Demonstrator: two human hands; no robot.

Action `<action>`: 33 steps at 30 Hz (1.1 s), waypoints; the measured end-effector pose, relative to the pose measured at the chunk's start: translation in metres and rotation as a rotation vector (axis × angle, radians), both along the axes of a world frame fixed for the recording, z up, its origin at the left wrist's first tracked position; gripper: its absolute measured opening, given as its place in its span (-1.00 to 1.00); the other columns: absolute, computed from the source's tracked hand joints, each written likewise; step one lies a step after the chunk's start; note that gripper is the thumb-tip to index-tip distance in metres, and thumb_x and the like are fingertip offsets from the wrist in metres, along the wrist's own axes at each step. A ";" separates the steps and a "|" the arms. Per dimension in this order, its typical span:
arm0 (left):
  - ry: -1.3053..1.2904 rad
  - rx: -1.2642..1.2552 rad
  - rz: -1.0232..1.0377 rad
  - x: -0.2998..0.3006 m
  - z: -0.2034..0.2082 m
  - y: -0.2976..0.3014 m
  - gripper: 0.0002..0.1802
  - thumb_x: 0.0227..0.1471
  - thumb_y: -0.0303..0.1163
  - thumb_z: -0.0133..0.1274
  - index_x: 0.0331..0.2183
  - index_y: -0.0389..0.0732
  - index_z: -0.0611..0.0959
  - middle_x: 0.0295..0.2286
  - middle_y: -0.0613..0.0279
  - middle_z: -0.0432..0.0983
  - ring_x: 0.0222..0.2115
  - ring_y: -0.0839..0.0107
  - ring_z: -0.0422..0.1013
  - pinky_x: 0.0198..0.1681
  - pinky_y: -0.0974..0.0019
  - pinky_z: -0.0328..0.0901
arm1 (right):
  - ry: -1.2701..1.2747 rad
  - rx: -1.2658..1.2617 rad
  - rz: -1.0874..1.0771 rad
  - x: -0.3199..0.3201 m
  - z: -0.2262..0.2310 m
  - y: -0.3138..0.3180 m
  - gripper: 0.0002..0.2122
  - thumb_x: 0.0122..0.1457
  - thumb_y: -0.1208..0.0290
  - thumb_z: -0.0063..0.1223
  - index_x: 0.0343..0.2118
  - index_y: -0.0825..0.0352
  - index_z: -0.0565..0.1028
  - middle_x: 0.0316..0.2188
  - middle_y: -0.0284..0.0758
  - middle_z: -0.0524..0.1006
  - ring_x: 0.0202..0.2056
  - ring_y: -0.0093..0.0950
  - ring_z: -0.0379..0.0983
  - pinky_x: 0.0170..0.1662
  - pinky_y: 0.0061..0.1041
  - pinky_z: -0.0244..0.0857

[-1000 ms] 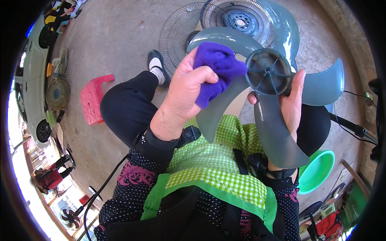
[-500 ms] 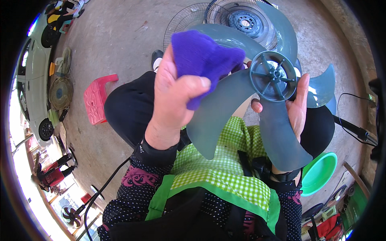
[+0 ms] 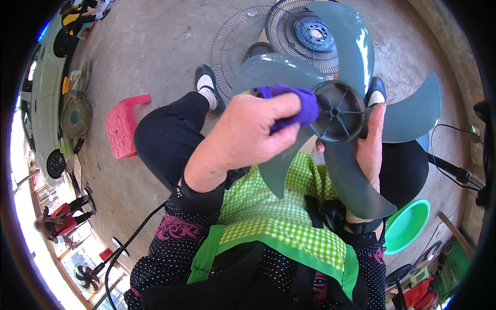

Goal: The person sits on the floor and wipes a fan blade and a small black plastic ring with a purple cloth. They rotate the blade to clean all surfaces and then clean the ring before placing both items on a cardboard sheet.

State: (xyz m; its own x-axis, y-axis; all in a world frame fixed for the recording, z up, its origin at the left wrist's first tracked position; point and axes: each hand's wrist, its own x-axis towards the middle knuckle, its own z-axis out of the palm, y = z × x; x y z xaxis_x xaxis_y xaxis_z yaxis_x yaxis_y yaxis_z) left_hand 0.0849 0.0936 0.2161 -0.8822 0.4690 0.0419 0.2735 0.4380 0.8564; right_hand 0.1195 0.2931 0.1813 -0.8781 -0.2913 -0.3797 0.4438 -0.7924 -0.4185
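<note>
You are in the middle of wiping the fan blade assembly (image 3: 336, 111), a grey-blue translucent propeller held up in front of your chest above the green checked apron (image 3: 274, 206). Your left hand (image 3: 243, 139) is clenched around the purple cloth (image 3: 292, 106) and presses it onto a blade just beside the round hub (image 3: 338, 111). Your right hand (image 3: 369, 150) grips the assembly from behind, fingers wrapped at the hub's edge, keeping it steady.

The next move, as I judge it, calls for dragging the cloth outward along the blade from hub to tip, then turning the assembly with your right hand so a fresh blade comes under the cloth. Keep the grip firm; thin plastic flexes under pressure.

Half a second ago your left hand held the cloth raised off the blade, bunched high and clear of the plastic; now it has come down against the blade root. The hub sits a little lower than then. The wire fan guards (image 3: 289, 36) lie on the concrete floor (image 3: 155, 51) beyond your feet.
</note>
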 end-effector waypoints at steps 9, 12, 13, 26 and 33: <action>-0.158 1.022 0.423 -0.020 -0.006 -0.044 -0.74 0.10 -0.60 -0.06 -0.12 -0.34 0.51 -0.23 0.12 0.55 -0.23 0.38 0.51 -0.08 0.34 0.39 | -0.074 -0.008 -0.007 0.003 0.022 -0.005 -0.41 0.29 -0.16 -0.40 -0.08 0.34 0.43 -0.32 -0.28 0.56 -0.49 -0.50 0.44 -0.39 -0.55 0.37; -0.076 1.068 0.473 -0.023 -0.010 -0.056 -0.73 0.14 -0.54 -0.08 -0.09 -0.32 0.49 -0.21 0.15 0.54 -0.17 0.36 0.47 0.00 0.25 0.30 | -0.083 0.000 -0.038 0.001 0.020 -0.004 -0.42 0.29 -0.16 -0.39 -0.07 0.34 0.42 -0.29 -0.28 0.56 -0.48 -0.49 0.46 -0.41 -0.55 0.39; -0.041 1.091 0.475 -0.023 -0.011 -0.058 -0.73 0.15 -0.53 -0.09 -0.09 -0.32 0.49 -0.21 0.15 0.54 -0.17 0.35 0.47 0.01 0.23 0.28 | -0.080 0.003 -0.052 0.000 0.020 -0.002 -0.42 0.29 -0.16 -0.39 -0.06 0.33 0.42 -0.27 -0.27 0.56 -0.48 -0.48 0.46 -0.41 -0.54 0.40; -0.180 1.129 0.769 -0.031 -0.012 -0.069 -0.78 0.21 -0.40 -0.11 -0.10 -0.17 0.47 -0.20 0.17 0.50 -0.20 0.28 0.46 -0.09 0.08 0.36 | 0.012 0.026 -0.199 -0.003 0.005 0.015 -0.48 0.31 -0.12 -0.37 0.02 0.24 0.37 -0.18 -0.22 0.51 -0.36 -0.38 0.47 -0.48 -0.48 0.37; -0.348 1.140 0.474 -0.031 -0.026 -0.032 -0.53 0.20 -0.24 -0.20 0.03 -0.36 0.41 -0.03 0.00 0.43 -0.01 0.18 0.35 0.14 0.06 0.17 | -0.121 0.301 -0.086 0.003 0.007 0.005 -0.50 0.28 -0.13 -0.27 -0.09 0.26 0.42 -0.45 -0.31 0.54 -0.61 -0.49 0.43 -0.58 -0.60 0.29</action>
State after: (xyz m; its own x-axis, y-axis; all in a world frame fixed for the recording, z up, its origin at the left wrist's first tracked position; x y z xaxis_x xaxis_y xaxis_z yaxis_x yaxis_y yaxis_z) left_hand 0.0540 0.0616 0.1904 -0.9977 -0.0407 -0.0550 -0.0201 -0.5940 0.8042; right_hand 0.1226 0.2978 0.1880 -0.8381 -0.0766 -0.5401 0.4410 -0.6780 -0.5881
